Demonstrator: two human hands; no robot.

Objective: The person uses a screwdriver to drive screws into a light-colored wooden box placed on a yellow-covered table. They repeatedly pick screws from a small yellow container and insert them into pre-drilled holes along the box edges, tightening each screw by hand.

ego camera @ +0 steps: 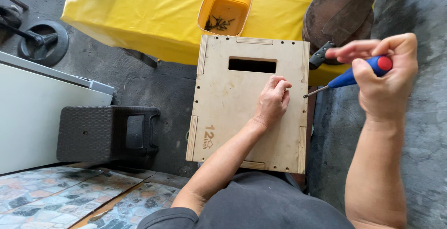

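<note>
My right grip point(386, 77) is closed around a blue-handled screwdriver with a red end cap point(358, 73), its thin metal tip pointing toward the right edge of the pale plywood box with a rectangular hand slot point(233, 112), which lies just to that grip's left. My left grip point(273, 99) rests on the box's top panel as a loose fist, and I cannot tell whether it holds anything. Beyond both grips, a yellow plastic tub of dark screws point(225, 8) sits on the yellow-covered surface point(153, 10), with a black woven stool point(104, 133) well off to the left.
</note>
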